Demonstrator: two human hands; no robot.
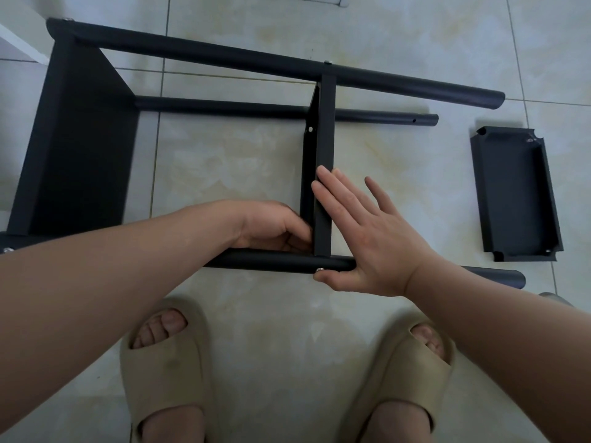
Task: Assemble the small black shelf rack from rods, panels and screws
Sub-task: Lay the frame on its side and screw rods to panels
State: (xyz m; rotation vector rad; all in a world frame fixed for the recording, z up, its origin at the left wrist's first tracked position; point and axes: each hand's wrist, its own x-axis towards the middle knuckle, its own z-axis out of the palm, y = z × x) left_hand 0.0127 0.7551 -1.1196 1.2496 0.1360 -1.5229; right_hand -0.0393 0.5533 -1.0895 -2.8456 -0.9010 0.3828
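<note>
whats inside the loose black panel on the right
Two screws sit in the loose panel, one at its far corner, one at its near corner; nothing else shows. The floor beneath is covered.

Tiled floor (399, 33) bears the rack (80, 139) and (apart) a loose panel (515, 199).

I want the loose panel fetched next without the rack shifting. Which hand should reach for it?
Right. The right hand is open and nearer the loose panel lying to its right; the left hand is curled at the middle panel's near corner.
</note>
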